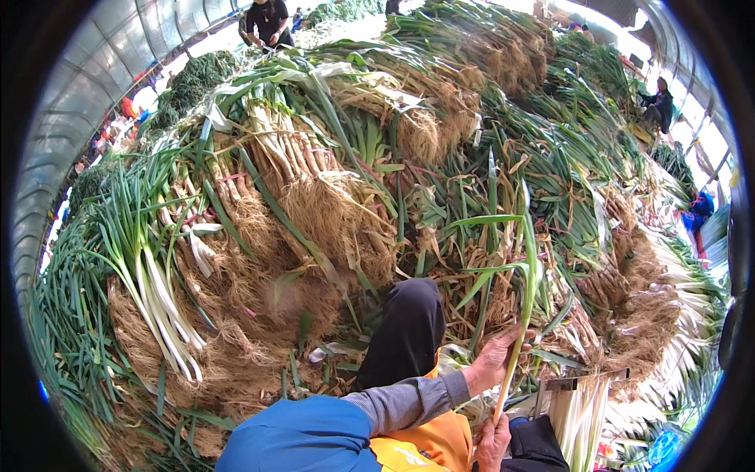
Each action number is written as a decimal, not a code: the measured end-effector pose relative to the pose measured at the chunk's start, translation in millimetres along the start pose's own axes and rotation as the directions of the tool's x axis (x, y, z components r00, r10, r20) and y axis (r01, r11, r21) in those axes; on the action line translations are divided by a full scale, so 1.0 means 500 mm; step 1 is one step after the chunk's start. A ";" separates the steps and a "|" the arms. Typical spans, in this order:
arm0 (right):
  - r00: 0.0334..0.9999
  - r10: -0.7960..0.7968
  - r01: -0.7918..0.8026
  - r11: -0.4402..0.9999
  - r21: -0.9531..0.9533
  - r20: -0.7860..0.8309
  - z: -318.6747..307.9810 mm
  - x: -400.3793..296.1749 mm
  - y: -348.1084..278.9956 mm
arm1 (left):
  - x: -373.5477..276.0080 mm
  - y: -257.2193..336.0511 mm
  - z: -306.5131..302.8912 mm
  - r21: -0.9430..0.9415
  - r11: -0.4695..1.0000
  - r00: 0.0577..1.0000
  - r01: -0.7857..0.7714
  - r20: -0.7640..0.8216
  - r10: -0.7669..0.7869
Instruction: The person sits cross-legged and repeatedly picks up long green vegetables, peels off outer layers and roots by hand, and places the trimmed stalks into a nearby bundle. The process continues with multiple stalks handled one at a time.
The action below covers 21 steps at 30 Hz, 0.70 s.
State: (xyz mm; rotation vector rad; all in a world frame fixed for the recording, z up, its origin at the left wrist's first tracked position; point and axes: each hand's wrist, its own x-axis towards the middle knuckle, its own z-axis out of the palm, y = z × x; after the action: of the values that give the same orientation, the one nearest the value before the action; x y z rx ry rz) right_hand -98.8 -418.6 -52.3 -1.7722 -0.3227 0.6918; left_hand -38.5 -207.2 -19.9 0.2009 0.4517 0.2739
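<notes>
One long green onion point(512, 369) slants upright in front of me, its green leaves pointing away. My left hand point(494, 361) is closed around the middle of its stalk. Lower down, near my lap, my right hand point(491, 439) grips the pale bottom end, and the fingers hide its tip. To the left, several cleaned green onions point(162, 318) with white stalks lie on a heap of rooted ones. Tied bundles of unpeeled green onions point(295, 147) with brown roots lie ahead.
My bent knee point(407, 318) stands left of my left hand. White stalks point(578, 419) stand by a metal frame point(560, 384) at lower right. More cleaned green onions point(684, 312) lie along the right. A person point(268, 23) is at the back left, another person point(659, 106) sits at the far right.
</notes>
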 end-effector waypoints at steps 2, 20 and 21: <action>1.000 -0.014 0.014 0.997 0.076 0.000 0.014 0.004 0.002 | 0.004 0.002 0.000 -0.153 0.986 0.995 0.061 0.083 -0.049; 0.988 -0.153 0.153 0.981 0.123 -0.007 0.008 0.046 -0.075 | -0.044 0.043 0.047 0.584 0.621 0.850 -0.523 0.412 0.329; 0.984 -0.181 0.180 0.982 0.059 -0.001 -0.003 0.047 -0.097 | -0.039 0.047 0.039 0.561 0.677 0.866 -0.476 0.433 0.250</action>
State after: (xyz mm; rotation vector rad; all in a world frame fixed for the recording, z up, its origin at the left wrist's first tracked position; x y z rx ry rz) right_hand -73.1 -392.0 -13.3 -1.6621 -0.4555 0.5695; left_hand -51.7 -193.5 10.9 1.0354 0.1519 0.4685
